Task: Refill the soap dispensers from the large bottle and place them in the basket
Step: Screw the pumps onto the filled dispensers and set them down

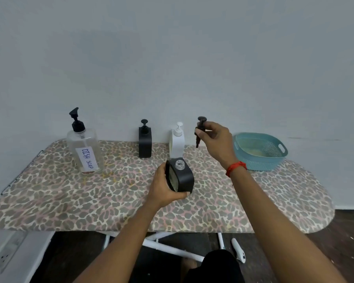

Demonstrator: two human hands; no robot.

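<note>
My left hand (164,190) grips a black soap dispenser (181,178) standing on the board, its clear threaded neck uncovered. Up and to the right, my right hand (215,139) pinches that dispenser's black pump (200,129) and holds it in the air above the board. The large clear bottle (85,148) labelled DISH SOAP, with a black pump, stands at the back left. A second black dispenser (145,142) and a white dispenser (177,144) stand along the wall. The teal basket (260,160) sits at the back right.
Everything stands on an ironing board with a leopard-print cover (70,197) against a grey wall. White board legs (172,248) and a dark wooden floor show below. A small white object (238,250) lies on the floor.
</note>
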